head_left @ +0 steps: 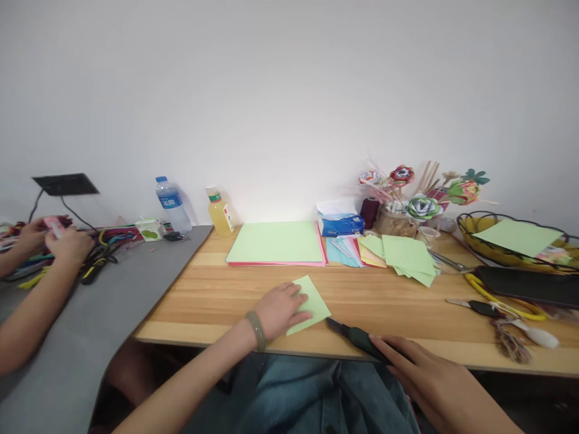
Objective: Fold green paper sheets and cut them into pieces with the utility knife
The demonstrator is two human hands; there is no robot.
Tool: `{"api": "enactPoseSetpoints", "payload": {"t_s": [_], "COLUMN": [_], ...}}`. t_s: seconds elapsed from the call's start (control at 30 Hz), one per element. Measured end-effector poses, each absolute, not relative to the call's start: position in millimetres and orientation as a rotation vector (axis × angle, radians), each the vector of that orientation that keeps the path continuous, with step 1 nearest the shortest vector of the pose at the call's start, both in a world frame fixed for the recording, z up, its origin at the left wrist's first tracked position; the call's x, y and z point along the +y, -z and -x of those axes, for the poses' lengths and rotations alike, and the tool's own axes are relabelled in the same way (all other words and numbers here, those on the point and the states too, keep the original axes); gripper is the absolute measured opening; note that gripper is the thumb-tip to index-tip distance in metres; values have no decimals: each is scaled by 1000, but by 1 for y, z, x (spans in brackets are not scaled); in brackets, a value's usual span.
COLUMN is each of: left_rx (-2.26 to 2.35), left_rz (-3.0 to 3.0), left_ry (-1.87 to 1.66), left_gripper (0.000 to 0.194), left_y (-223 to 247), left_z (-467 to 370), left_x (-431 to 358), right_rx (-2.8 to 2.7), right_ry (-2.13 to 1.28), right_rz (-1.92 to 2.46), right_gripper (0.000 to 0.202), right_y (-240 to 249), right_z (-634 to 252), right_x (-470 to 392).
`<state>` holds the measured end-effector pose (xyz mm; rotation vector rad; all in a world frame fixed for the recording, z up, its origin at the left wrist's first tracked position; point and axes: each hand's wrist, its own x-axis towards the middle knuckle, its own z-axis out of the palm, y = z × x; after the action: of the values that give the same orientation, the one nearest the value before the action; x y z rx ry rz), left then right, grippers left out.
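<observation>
My left hand (278, 311), with a jade-like bangle at its wrist, lies with fingers spread on a small sheet of light green paper (316, 304) near the table's front edge. It presses the sheet down on the wood. In my right hand (420, 361) is a tool with a dark green handle and a flat black tip (357, 339); its exact kind is unclear. The tip points left, close beside the paper's right corner. Behind lie a stack of large green sheets (278, 241) and several cut green squares (409, 256).
Along the wall stand a yellow drink bottle (221, 212), a tissue pack (342, 225) and paper flowers (423, 207). On the right are a wire basket (470, 235), a black phone-like slab (529, 284) and an awl-like tool (482, 307). A co-worker's hands (67, 241) work at the grey table.
</observation>
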<state>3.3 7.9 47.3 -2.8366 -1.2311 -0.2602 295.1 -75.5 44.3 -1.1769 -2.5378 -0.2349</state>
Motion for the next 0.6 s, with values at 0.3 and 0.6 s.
{"api": "enactPoseSetpoints", "payload": {"t_s": [0.3, 0.6], "left_rx": [-1156, -1168], "left_rz": [3018, 3095], "left_ry": [113, 27], "left_gripper": [48, 56], "left_y": [-40, -36], "left_z": [-18, -16], "left_x": [30, 29], "right_rx": [-2580, -2658], "right_ry": [265, 407], "right_rz": [1184, 1173], "right_gripper": [42, 57], "right_y": [-45, -40], "right_z": [-293, -289], "right_x": [-74, -72]}}
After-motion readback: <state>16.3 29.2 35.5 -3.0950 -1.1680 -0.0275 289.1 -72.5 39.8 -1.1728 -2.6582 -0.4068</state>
